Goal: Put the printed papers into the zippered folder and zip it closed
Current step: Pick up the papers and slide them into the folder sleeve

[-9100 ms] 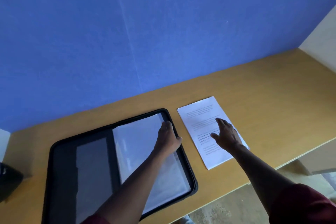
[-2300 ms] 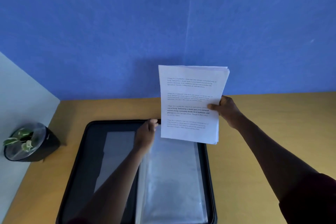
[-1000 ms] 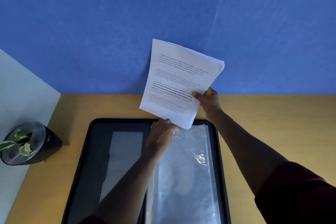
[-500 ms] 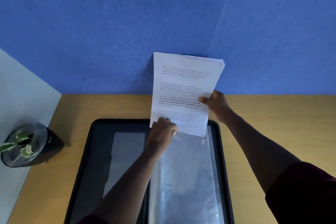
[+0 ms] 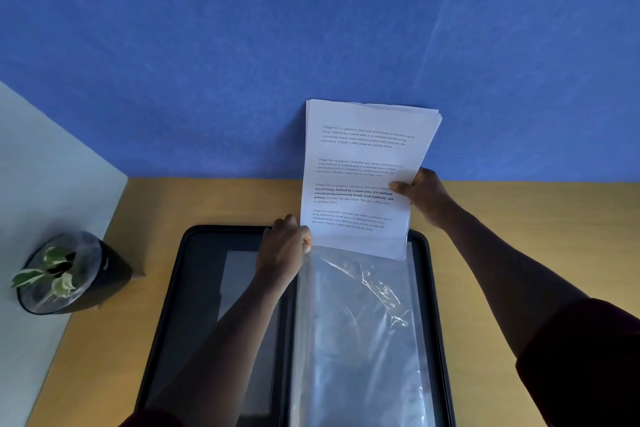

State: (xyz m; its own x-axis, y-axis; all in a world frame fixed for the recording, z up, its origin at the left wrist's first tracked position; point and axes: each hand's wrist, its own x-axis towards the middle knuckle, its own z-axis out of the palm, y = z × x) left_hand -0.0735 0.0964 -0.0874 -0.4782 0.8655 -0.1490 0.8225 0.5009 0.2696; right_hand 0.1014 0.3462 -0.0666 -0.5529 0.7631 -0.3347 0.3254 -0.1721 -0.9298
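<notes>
A black zippered folder (image 5: 194, 274) lies open on the wooden desk, its right half filled with clear plastic sleeves (image 5: 360, 329). My right hand (image 5: 424, 196) grips the right edge of a stack of printed papers (image 5: 363, 166), held upright with its bottom edge at the top of the sleeves. My left hand (image 5: 285, 246) pinches the upper left corner of the top sleeve, right by the papers' lower left corner. Whether the papers' bottom edge is inside the sleeve opening I cannot tell.
A dark pot with a small green plant (image 5: 65, 274) stands at the desk's left end, against a pale side panel (image 5: 41, 184). A blue wall (image 5: 242, 62) rises behind the desk (image 5: 519, 218). Bare wood lies to the right of the folder.
The paper stack has straightened from a tilt and come down toward the sleeves, its bottom edge now meeting the sleeve top. My left hand has stayed at the sleeve's corner.
</notes>
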